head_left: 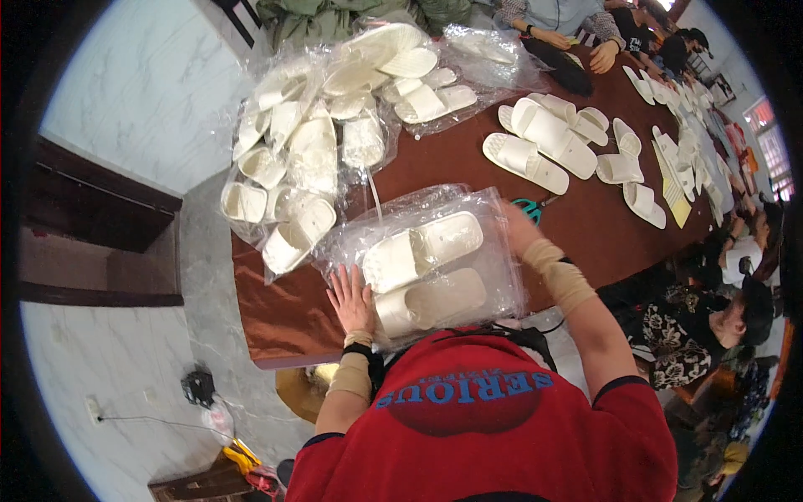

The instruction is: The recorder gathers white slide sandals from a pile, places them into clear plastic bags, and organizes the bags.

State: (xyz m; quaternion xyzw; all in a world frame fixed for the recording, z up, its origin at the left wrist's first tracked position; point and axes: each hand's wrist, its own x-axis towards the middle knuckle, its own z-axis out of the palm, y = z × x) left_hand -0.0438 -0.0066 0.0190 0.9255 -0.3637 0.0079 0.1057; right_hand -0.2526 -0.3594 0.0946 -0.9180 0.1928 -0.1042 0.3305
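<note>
Flat on the brown-covered table lies a clear plastic bag [503,272] with a pair of white slippers [393,262] inside, one above the other. My left hand [351,303] rests with fingers spread at the bag's left edge, beside the slippers' toe ends. At the bag's upper right corner is my right hand [519,230]; its fingers are blurred and partly lost against the plastic, so their grip does not show. Teal-handled scissors [527,209] lie just beyond it. Both wrists are wrapped in tan bandage.
Bagged white slippers [314,151] are heaped at the table's far left. Loose white slippers [527,159] lie to the right, some near a yellow sheet [676,201]. A co-worker's hands [604,57] are at the far edge; other people sit along the right.
</note>
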